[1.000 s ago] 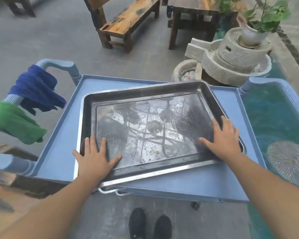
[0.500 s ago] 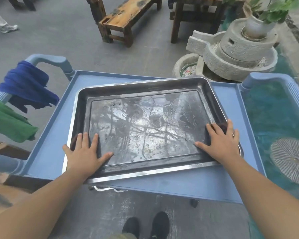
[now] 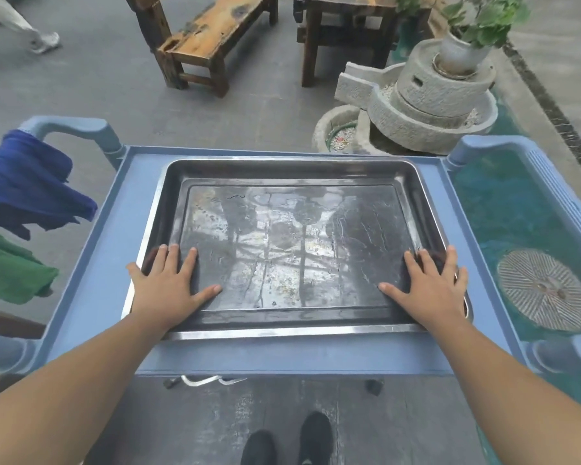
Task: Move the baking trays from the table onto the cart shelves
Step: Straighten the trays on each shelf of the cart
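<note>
A large dark metal baking tray (image 3: 292,196) lies flat on the top shelf of the blue plastic cart (image 3: 91,263), square to its edges. My left hand (image 3: 168,286) rests palm down on the tray's near left corner, fingers spread over the rim. On the near right corner my right hand (image 3: 426,290) presses flat in the same way. Neither hand grips anything. The tray's bottom is wet and reflective.
A blue cloth (image 3: 27,189) and a green cloth (image 3: 10,270) hang on the cart's left handle. A stone millstone fountain (image 3: 426,105) with a potted plant stands behind. A wooden bench (image 3: 212,38) and table lie beyond. A pond (image 3: 510,223) borders the right. Someone's leg (image 3: 21,25) passes far left.
The tray has turned from a skewed angle to lie square on the cart top. Both hands stayed flat on its near corners.
</note>
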`<state>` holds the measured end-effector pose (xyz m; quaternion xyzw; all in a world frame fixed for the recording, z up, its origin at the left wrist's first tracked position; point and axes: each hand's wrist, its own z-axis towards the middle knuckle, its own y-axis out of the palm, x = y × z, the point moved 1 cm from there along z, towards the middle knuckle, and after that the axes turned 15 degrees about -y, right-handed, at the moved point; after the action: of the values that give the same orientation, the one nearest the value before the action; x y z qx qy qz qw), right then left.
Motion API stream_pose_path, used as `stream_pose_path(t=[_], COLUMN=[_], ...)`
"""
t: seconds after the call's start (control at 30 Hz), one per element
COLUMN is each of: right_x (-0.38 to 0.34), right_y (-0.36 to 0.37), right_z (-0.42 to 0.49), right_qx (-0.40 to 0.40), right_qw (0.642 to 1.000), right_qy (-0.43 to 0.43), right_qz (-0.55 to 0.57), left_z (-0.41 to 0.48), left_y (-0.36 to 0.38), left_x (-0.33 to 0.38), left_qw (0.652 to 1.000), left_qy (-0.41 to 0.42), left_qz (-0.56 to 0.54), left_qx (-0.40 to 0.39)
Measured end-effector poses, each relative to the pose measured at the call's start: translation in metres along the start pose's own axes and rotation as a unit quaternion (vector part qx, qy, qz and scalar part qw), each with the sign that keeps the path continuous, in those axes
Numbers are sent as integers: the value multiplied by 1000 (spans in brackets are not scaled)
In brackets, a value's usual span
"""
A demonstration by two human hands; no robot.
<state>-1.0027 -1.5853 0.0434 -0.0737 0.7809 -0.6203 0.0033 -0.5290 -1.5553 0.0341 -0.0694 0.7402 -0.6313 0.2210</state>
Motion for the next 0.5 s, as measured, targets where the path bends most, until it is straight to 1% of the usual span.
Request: stream_pose_path(t=[0.23, 0.33, 0.5], right_x=[-5, -6, -7], right_y=[2, 4, 5], right_z=[-3, -3, -4], right_qx=[-1, -10, -16], right_qw=[1000, 1000, 1000], right_qy=[10, 4, 1], right_qz=[6, 0, 5], left_z=[10, 8, -13], left_y=[0, -8, -6], left_x=[-4, 1, 7], left_qw=[1000, 999, 999], left_qy=[16, 1, -21], left_qz=[-10, -20, 1], left_qx=[-5, -33, -36])
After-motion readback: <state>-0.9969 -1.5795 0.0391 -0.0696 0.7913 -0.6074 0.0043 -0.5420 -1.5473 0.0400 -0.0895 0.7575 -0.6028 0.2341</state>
